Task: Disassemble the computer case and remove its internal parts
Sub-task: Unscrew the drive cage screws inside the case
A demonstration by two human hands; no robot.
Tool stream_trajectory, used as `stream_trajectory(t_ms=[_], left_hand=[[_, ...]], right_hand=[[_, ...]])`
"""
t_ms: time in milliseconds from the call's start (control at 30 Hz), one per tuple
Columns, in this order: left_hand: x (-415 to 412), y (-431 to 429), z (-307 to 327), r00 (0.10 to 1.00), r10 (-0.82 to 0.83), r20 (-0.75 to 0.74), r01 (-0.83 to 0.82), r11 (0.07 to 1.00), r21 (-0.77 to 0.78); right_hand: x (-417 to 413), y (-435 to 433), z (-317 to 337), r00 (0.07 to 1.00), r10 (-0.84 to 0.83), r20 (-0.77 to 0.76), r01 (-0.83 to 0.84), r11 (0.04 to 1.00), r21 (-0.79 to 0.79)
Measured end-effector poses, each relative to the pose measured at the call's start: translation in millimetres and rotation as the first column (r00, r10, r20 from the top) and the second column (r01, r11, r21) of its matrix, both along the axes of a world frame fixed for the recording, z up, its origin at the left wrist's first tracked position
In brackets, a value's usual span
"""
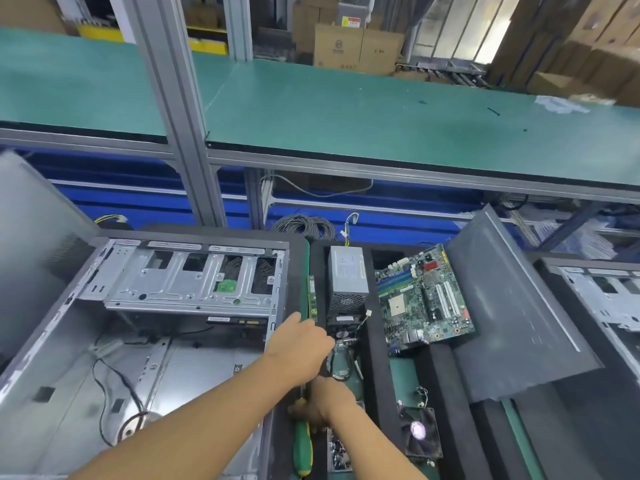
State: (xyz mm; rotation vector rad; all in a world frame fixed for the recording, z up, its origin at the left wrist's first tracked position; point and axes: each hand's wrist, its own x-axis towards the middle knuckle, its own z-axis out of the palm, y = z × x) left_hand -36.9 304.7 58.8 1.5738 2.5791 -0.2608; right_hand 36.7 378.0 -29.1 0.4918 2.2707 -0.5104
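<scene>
Head camera shows both hands over the black foam tray [376, 372], just right of the open computer case [194, 368]. The left hand [298, 344] curls its fingers onto the near edge of the CPU cooler [344, 323], which sits just this side of the power supply [348, 271]. The right hand [323, 405], closer in, grips a green-handled screwdriver [303, 445]. The case lies left of both, its long axis running away from the person, drive cage [180, 282] at the far end. The left arm crosses its corner, so that hand is probably nearer for the next reach.

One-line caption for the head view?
Left hand at cooler in foam tray; right hand grips green screwdriver beside the opened case.
</scene>
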Motion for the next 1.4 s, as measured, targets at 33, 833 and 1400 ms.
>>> stream_trajectory(t_ms=[33,833,1400], left_hand=[[0.9,-0.7,-0.8,1.0,0.004,0.003,-0.004,0.996,0.086],[-55.2,-97.8,32.6,0.949,0.2,0.243,-0.315,0.571,0.758],[-126.5,-200.1,30.8,0.873,0.126,0.472,-0.395,0.75,0.53]], right_hand=[[-0.5,3.8,3.3,1.0,-0.024,0.015,0.024,0.998,-0.057],[-35.2,-16.3,129.7,0.581,-0.661,-0.475,0.252,0.701,-0.667],[-84.7,-138.5,182.0,0.393,-0.867,-0.307,-0.061,0.309,-0.949]])
